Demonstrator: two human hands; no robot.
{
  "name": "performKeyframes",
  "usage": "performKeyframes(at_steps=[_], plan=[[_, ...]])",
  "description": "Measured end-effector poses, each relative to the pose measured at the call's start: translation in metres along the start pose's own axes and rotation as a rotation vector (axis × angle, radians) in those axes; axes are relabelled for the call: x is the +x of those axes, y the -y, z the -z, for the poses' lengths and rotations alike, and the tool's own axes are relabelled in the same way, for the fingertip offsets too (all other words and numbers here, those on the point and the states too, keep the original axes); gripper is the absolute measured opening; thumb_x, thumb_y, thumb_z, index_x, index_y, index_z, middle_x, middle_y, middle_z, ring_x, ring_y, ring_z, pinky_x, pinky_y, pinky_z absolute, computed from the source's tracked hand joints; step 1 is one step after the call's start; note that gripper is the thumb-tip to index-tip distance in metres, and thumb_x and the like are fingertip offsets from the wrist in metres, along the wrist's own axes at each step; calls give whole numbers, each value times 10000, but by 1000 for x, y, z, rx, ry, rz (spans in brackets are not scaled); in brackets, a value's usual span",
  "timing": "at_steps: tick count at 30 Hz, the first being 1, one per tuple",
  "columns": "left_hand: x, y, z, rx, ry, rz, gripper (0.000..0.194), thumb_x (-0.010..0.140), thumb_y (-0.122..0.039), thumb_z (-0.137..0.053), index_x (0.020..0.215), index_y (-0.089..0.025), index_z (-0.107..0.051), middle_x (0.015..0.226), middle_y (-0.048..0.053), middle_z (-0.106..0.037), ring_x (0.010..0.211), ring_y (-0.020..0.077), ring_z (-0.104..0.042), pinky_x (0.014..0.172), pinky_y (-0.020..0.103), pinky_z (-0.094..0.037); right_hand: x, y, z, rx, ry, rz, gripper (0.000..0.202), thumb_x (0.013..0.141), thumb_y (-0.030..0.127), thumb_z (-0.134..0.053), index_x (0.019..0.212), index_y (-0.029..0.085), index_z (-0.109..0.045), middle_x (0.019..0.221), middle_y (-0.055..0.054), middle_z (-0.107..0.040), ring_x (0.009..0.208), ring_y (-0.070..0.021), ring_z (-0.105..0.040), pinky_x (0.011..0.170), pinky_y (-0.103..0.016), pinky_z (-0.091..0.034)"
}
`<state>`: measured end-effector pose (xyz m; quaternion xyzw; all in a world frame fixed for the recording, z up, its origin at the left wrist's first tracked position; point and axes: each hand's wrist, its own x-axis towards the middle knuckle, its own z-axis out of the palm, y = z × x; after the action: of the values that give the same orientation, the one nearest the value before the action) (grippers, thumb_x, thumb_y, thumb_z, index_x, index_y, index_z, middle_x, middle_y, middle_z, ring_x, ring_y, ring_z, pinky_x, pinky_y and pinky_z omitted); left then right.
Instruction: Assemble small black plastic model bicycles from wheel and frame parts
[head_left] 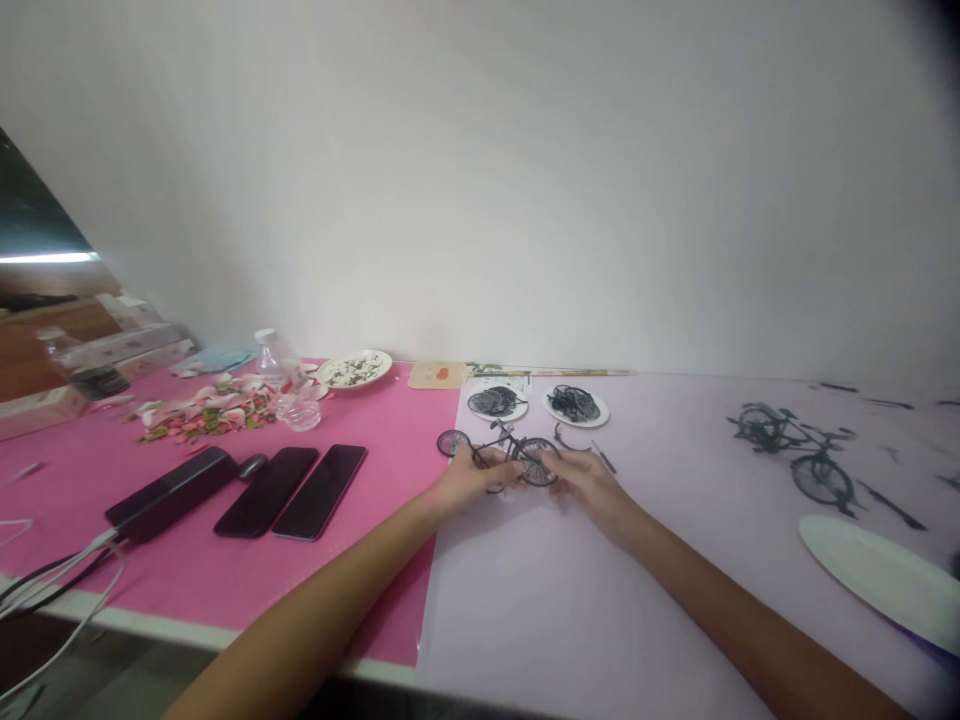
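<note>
Between my two hands is a small black model bicycle, held just above the pale sheet near its left edge. My left hand pinches the middle of its frame, thumb across the front. At the other end, my right hand grips around the larger wheel; its fingertips are partly hidden behind the spokes. Just beyond my right hand lie a curved black part and a thin dark strip. Two white plates behind hold black wheel-like pieces and tangled black parts.
Another black model bicycle stands to the right, near loose dark parts and a white oval plate. On the pink surface at left are two phones, a black power strip, a plastic bottle and heaped pink-green pieces.
</note>
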<state>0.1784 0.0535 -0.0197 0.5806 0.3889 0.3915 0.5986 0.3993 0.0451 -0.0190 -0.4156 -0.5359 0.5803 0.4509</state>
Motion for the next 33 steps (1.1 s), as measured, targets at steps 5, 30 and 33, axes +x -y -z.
performKeyframes(at_steps=[5, 30, 33], plan=[[1, 1, 1, 34, 4, -14, 482, 747, -537, -836, 899, -86, -757, 884, 168, -789, 726, 189, -689, 645, 265, -481, 0, 0, 0, -12, 4, 4, 419, 791, 536, -816, 982, 164, -831, 852, -83, -747, 620, -144, -596, 488, -252, -467], [4, -2, 6, 1, -33, -92, 455, 709, -522, -861, 858, -101, -770, 833, 99, -757, 743, 178, -664, 650, 250, -485, 3, -4, -1, -232, -79, 62, 428, 789, 588, -791, 859, 169, -740, 626, -22, -663, 495, -123, -521, 431, -251, -385], [5, 0, 7, -11, -20, -90, 436, 702, -501, -871, 854, -105, -773, 812, 85, -749, 718, 164, -658, 648, 244, -480, 3, -4, -2, -235, -64, 56, 429, 794, 586, -790, 852, 165, -734, 603, -13, -640, 493, -122, -514, 431, -247, -381]])
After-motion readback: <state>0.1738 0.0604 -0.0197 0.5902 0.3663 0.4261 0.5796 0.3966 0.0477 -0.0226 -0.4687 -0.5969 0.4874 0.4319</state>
